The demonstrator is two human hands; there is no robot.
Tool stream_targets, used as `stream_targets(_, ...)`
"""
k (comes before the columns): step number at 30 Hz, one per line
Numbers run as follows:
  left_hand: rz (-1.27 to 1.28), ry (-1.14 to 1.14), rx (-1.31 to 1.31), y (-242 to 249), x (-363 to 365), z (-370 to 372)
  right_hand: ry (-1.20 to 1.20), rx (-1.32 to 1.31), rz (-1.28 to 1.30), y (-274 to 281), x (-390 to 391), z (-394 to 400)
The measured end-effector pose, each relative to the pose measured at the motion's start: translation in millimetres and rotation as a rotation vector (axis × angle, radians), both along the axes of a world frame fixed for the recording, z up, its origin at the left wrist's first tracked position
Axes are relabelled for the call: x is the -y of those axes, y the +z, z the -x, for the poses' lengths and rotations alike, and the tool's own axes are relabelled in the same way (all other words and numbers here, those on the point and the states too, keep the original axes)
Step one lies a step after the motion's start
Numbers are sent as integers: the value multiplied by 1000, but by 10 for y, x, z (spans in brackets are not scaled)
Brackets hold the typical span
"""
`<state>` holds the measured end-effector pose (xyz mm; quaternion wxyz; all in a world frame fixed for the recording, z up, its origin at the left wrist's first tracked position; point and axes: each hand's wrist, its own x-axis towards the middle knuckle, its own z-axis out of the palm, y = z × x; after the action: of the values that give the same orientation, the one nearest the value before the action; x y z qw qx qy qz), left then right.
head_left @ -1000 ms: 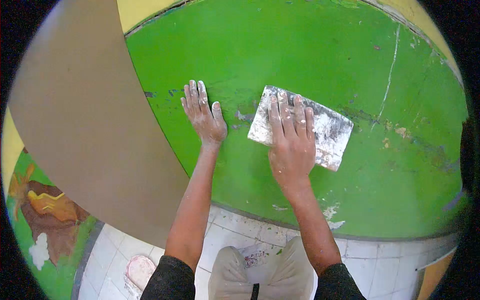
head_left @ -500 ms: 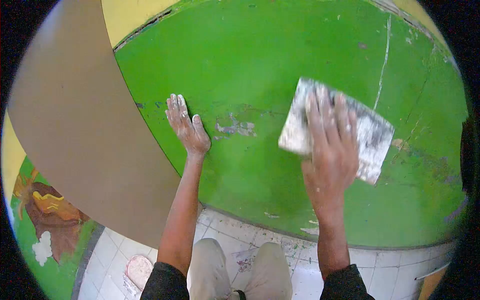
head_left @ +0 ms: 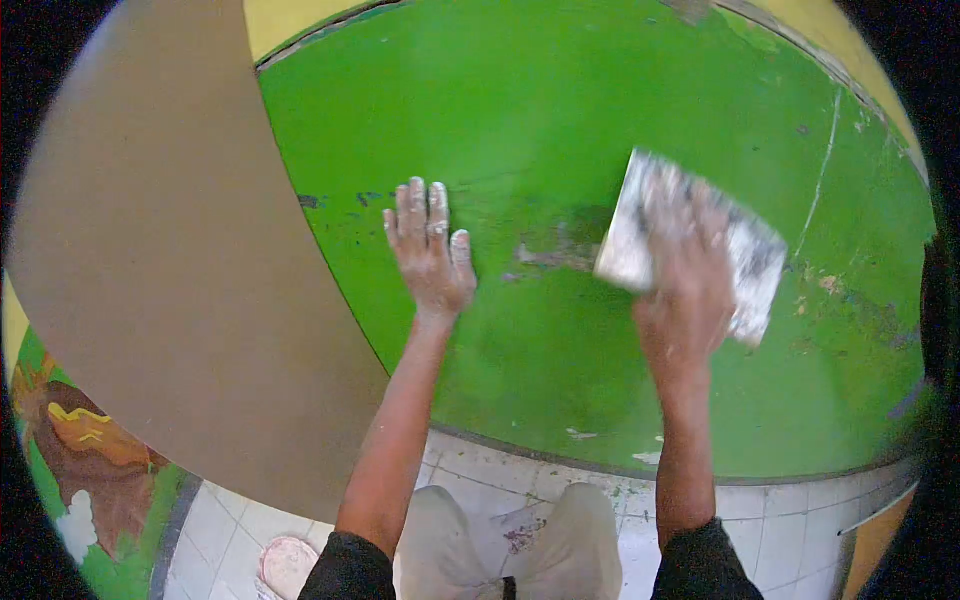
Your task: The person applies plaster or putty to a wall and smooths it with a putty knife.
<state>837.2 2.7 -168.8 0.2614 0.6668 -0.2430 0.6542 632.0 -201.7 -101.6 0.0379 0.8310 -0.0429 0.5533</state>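
Note:
My right hand (head_left: 690, 265), blurred by motion, presses a rectangular sandpaper sheet (head_left: 757, 265) flat against the green painted wall (head_left: 540, 370). White dust and dark smears mottle the sheet. Its fingers lie over the sheet, and the face against the wall is hidden. To the left, my left hand (head_left: 430, 250) rests on the same wall with fingers stretched up and thumb apart, holding nothing. White powder coats its fingertips. Between the hands is a worn patch (head_left: 550, 257) of greyish bare surface, its right end reaching the sheet's left edge.
A brown panel (head_left: 190, 260) borders the green on the left, with a painted mural (head_left: 100, 440) below it. On the white tiled floor (head_left: 480, 465) stands a round container of pinkish material (head_left: 288, 565). A pale crack (head_left: 822, 180) runs down the wall's right side.
The view has turned left, so the wall appears shifted right. Against the wall, my right hand and the sheet have slid left towards the worn patch. My left hand stays about where it was.

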Motion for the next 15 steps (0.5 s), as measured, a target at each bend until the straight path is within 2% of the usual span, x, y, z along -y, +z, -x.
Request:
stream_targets(1,-42,-15,-10,-25,-53,-33,18,-61,-36,-363,-107,-33)
stream_targets(3,-115,-40,-39,-55,-132,-94,36,-137,120,-1209,-213,-205)
stream_targets(6,-174,-64,-64,-19,-246,-101,53,-83,81,-1489,-374,-289)
stream_targets(8,-156,-72,-55,-23,-322,-187,25,-33,146,-1068,-491,-467)
stream_targets(11,-189,-92,-65,-62,-417,-229,61,3,196,-112,-830,-683)
stream_targets(14,-164,-97,-62,-60,-559,-300,29,11,160,104,-1073,-706)
stream_targets(15,-161,-99,-65,-71,-585,-316,24,33,176,-112,-1001,-716)
